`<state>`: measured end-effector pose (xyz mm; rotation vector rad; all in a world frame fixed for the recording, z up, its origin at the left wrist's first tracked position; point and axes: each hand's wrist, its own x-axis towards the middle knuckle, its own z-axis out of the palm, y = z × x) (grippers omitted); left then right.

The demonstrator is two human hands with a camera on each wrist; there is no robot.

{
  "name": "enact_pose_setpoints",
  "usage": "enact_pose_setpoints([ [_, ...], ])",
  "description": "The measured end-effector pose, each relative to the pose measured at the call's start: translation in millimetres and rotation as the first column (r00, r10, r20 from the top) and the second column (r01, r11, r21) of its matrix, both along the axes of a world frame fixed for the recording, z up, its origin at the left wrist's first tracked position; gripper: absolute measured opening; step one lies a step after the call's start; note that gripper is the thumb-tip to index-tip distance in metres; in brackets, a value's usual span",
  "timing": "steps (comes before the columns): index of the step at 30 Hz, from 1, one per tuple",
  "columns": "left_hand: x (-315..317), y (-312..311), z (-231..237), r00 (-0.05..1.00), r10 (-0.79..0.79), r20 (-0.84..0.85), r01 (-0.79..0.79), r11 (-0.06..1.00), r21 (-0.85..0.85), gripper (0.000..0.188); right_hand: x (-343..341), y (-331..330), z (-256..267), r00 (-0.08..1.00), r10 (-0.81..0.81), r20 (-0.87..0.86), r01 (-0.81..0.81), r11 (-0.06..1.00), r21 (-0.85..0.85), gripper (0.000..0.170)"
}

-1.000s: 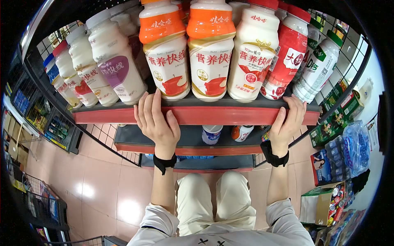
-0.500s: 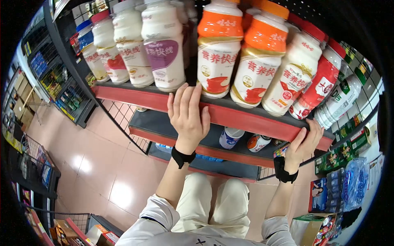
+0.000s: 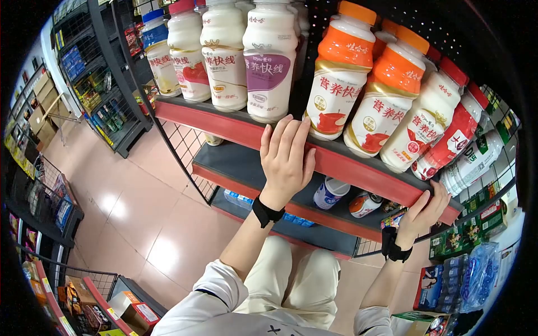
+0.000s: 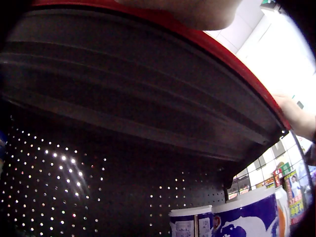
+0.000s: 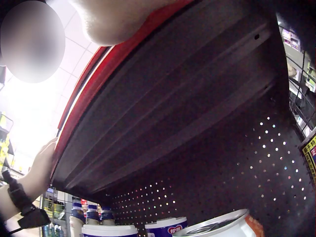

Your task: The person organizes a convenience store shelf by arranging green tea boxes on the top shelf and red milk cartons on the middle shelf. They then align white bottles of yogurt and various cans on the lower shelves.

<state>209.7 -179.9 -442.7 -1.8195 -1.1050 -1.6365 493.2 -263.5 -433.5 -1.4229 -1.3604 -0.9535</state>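
Note:
My left hand [image 3: 284, 159] rests on the red front edge [image 3: 358, 173] of a dark shelf, fingers extended over the top and thumb against the front. Its fingertips lie at the bases of a purple-labelled drink bottle [image 3: 269, 70] and an orange-topped drink bottle [image 3: 330, 95]. Towards the right end of the same edge rests my right hand [image 3: 420, 215], its fingertips close to a tilted-looking white bottle with a green cap [image 3: 473, 162]. Neither hand holds a bottle. Both wrist views look up at the shelf's dark underside [image 4: 133, 79], with part of a hand above the red edge.
More white drink bottles [image 3: 224, 61] and a red bottle [image 3: 451, 137] line the shelf. On the shelf below stand a blue-and-white tub [image 3: 330, 193] and an orange-and-white can [image 3: 365, 204]. Wrapped bottle packs [image 3: 479, 274] stand at right; a cardboard box [image 3: 134, 311] is at lower left.
The head view has turned, so the shelf now slants down to the right and more aisle shows at left. Both hands stay at the same places along the shelf edge.

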Motion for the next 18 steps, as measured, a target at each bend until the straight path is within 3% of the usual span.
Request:
enact_pose_setpoints([
  [10, -0.2, -0.1, 1.5, 1.000, -0.011, 0.005, 0.011, 1.000, 0.021, 0.048, -7.8, -3.0, 5.0, 1.000, -0.011, -0.029, 0.011, 1.000, -0.014, 0.022],
  [18, 0.5, 8.8, -3.2, 1.000, -0.012, 0.004, 0.011, 0.994, 0.109, 0.043, -0.3, 1.7, 3.4, 0.998, 0.030, 0.046, -0.032, 0.999, 0.030, 0.019],
])
